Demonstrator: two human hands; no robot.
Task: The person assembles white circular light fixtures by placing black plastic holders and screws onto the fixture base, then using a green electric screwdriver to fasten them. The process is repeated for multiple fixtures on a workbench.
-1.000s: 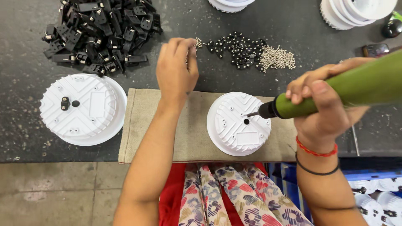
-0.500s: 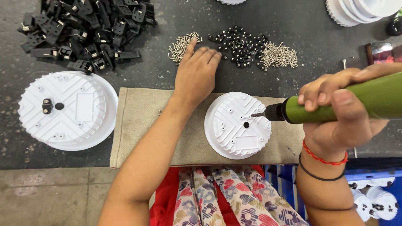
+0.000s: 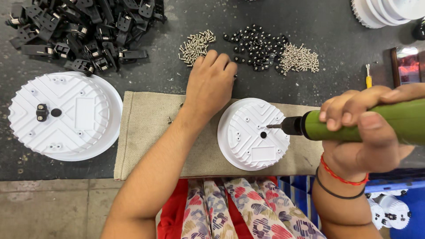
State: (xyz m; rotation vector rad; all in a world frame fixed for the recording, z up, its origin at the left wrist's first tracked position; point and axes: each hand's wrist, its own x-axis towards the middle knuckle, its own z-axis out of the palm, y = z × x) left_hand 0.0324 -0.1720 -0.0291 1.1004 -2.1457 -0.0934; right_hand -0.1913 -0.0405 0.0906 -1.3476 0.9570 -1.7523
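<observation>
Overhead, left hand [image 3: 210, 84] reaches for screws [image 3: 195, 44]; right hand [image 3: 363, 132] grips screwdriver [image 3: 354, 124].

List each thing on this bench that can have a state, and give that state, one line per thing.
Left hand: palm down, fingers at the screw piles.
Right hand: shut on green screwdriver.
Screwdriver: tip over the white disc.
White disc: lying on cloth.
Second disc: black clip fitted.

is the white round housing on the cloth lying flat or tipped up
Flat. The white round housing lies ribbed side up on the beige cloth, its whole rim resting evenly on it. The green screwdriver tip hovers over it, held by the right hand.
</observation>
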